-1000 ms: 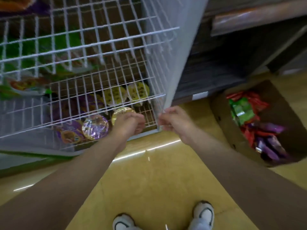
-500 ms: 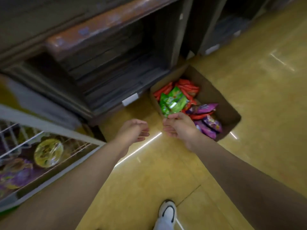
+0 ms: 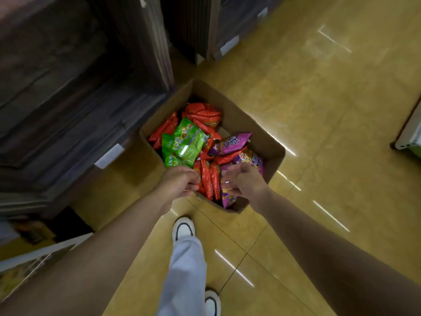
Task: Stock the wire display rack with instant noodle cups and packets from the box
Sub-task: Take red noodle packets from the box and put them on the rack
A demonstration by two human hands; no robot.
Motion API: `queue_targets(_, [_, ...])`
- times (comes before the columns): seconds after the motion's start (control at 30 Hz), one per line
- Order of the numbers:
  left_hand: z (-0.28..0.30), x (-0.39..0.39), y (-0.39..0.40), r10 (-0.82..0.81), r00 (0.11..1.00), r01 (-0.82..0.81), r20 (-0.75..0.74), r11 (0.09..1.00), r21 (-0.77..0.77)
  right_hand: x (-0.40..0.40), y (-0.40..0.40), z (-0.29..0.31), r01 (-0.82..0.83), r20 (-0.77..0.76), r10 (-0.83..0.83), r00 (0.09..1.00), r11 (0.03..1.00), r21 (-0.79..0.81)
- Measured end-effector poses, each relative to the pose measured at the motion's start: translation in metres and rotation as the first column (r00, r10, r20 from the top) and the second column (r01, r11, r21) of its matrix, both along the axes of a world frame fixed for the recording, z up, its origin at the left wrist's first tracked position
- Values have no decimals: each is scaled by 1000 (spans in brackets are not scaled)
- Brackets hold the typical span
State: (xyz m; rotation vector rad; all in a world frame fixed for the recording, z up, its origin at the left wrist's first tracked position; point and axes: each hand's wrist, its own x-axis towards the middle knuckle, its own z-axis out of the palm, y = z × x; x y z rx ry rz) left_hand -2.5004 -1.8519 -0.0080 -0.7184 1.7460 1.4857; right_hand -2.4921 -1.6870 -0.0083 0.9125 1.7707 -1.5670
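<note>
Cardboard box (image 3: 255, 131) on the floor, heaped with loose noodle packets (image 3: 206, 176). Right hand (image 3: 245, 182), fingers spread, over purple packets; left hand (image 3: 178, 183), fingers loosely curled, empty. Risk: slick, overlapping packets may slip or snag neighbours out.

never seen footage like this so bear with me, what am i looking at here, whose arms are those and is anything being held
There is no machine here. A person wears a camera on the head, so this single view looks down along their own two bare arms. Both hands reach over an open brown cardboard box standing on a glossy yellow tiled floor. In the box lie shiny red packets, green packets and purple packets. The left hand has curled fingers and the right hand spread fingers, just above the packets; neither clearly holds anything yet. Below are a light trouser leg and white shoes. Dark shelving stands at left.
</note>
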Motion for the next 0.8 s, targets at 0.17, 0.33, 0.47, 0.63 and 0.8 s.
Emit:
queue_targets(0.17, [-66,-40,-2,-70,996,73,56,996,-44,-33,7,-72,-28,81,23,996,998,50])
queue_targets(0.33, [-130,-47,-4,-171,974,190,150,974,-126,-42,-2,-134,-6,152,2,988,1000,30])
queue_targets(0.47, [-170,-38,7,-243,952,274,188,948,-163,-32,-7,-189,-44,219,32,975,998,49])
queue_targets(0.63, [-231,-36,32,-489,853,521,182,786,-333,-13,-15,-239,-389,285,357,889,919,61])
queue_targets(0.8, [-252,-31,40,-634,750,644,191,631,-432,3,-28,-270,-657,346,608,715,753,37])
